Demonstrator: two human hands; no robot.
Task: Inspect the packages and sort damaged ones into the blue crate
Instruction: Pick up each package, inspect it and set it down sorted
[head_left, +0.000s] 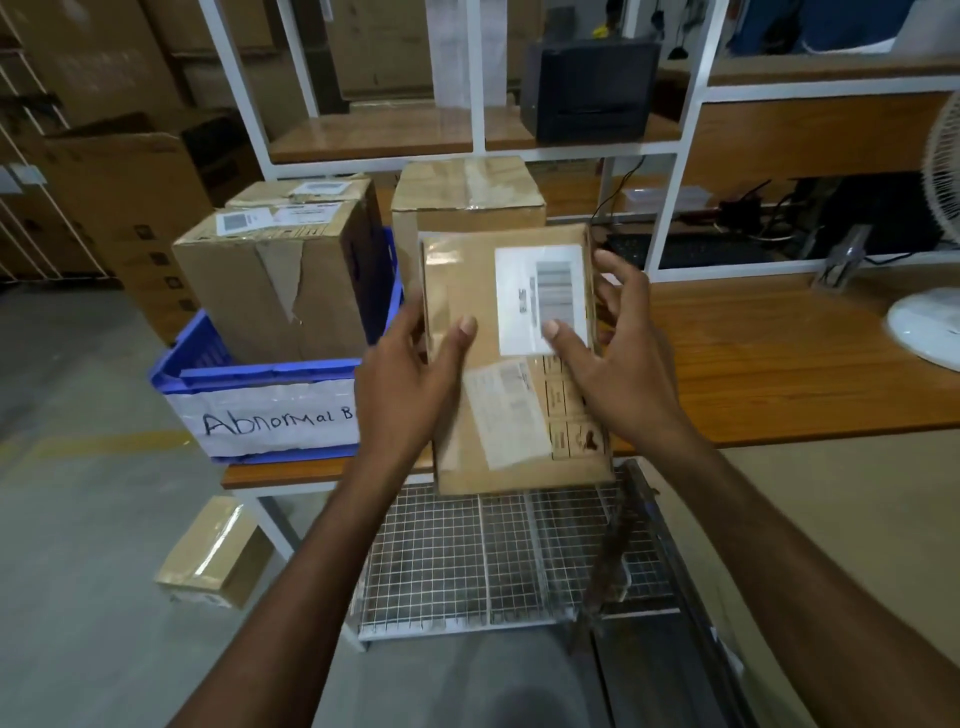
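Note:
I hold a flat brown cardboard package (514, 395) up in front of me, above the table's front edge. It carries a white barcode label and a clear-taped slip. My left hand (410, 379) grips its left edge with the thumb on the front face. My right hand (618, 358) grips the right edge, thumb on the white label. To the left stands the blue crate (218, 374), labelled "Abnormal B…", with a torn brown box (280, 280) inside it. A second box with a label lies behind that one.
Another taped brown box (467, 192) stands on the wooden table (769, 374) behind the held package. A white fan (935, 312) sits at the right edge. A wire-mesh cage (493, 561) is below the table, and a small box (213, 556) lies on the floor.

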